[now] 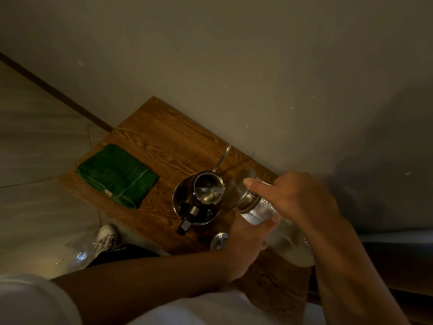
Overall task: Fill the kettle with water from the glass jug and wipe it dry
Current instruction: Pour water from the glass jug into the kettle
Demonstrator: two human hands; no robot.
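Both hands are wrapped around the glass jug (pixel 269 219): the left hand (pixel 243 245) cradles its body from below, the right hand (pixel 302 202) grips near the metal collar with the forefinger stretched out. The jug is tipped, mouth just over the open kettle (pixel 199 200) on the counter (pixel 164 146), so pouring looks underway. The lid (pixel 219 240) lies beside it. Next, probably: level the jug, set it down, reach for the green cloth (pixel 118 174).

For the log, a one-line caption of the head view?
Both hands tip the glass jug toward the open kettle; green cloth lies folded.
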